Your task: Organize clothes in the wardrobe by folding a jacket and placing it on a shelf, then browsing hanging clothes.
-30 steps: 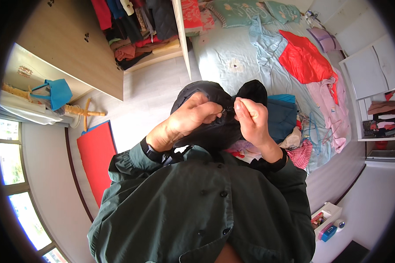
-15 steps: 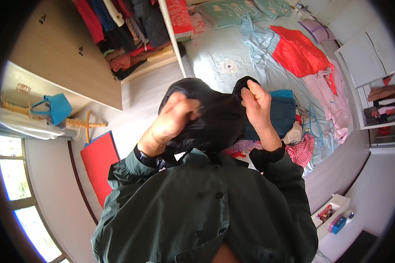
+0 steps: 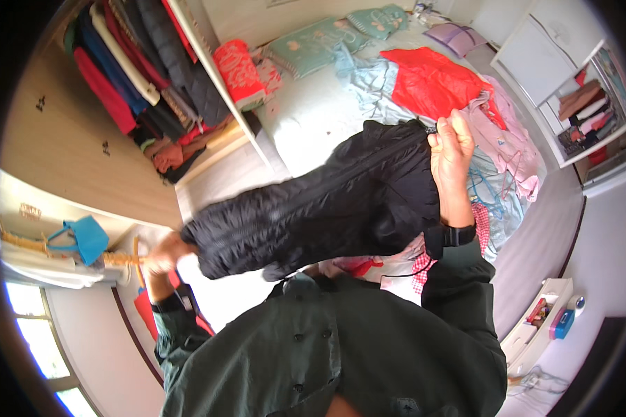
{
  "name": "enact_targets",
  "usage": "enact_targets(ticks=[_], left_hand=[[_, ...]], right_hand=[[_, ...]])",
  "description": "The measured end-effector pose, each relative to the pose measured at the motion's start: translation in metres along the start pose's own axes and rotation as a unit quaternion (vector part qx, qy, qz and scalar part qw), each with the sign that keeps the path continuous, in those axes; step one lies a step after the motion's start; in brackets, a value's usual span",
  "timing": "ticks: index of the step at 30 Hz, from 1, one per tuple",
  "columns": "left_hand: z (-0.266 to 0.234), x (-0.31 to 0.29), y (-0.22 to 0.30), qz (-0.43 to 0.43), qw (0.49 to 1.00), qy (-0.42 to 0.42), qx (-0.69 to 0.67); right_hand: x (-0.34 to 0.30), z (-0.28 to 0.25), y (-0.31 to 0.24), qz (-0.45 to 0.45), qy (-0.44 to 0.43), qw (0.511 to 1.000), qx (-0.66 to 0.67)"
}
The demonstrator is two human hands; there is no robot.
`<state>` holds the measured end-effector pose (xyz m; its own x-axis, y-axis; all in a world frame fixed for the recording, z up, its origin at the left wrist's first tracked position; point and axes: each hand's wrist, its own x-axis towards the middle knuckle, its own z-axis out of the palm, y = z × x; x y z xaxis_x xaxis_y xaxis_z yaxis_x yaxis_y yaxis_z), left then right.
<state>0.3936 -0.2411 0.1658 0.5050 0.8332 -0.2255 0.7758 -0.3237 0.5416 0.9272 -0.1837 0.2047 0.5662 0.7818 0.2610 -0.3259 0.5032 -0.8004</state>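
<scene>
Black garment, crinkled fabric, elongated, left hand gripping one end, right hand the other

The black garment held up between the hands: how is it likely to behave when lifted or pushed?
The black garment is probably floppy, since creases run along it between the left hand and right hand. Its puckered, faintly shiny surface suggests light, perhaps slippery fabric.

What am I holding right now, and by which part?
A black wrinkled fabric garment, stretched sideways: your right hand pinches its upper right corner; your blurred left hand meets its left end, grip unclear.
</scene>
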Motion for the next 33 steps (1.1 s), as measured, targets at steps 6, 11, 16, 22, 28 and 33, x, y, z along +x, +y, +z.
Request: enact_targets(ticks=[6,11,16,22,28,33], left_hand=[[0.039,0.086,0.074,-0.019,0.999,0.009,-0.05],[0.039,0.201,0.164,0.243,0.926,0.037,-0.286],[0.045,0.271,0.242,0.375,0.818,-0.037,-0.436],[0.051,0.26,0.291,0.261,0.642,-0.226,-0.685],[-0.003,0.239,0.282,0.297,0.556,-0.194,-0.751],[-0.023,0.216,0.263,0.332,0.555,-0.174,-0.743]], right_hand=[[-0.039,0.022,-0.065,-0.099,-0.294,0.931,-0.194],[-0.071,0.019,-0.108,-0.226,-0.433,0.854,-0.177],[-0.094,0.025,-0.154,-0.103,-0.456,0.883,-0.037],[-0.085,-0.044,-0.147,-0.032,-0.252,0.96,-0.119],[-0.028,-0.144,-0.086,0.068,0.037,0.99,-0.118],[-0.035,-0.222,0.053,0.487,0.034,0.865,-0.119]])
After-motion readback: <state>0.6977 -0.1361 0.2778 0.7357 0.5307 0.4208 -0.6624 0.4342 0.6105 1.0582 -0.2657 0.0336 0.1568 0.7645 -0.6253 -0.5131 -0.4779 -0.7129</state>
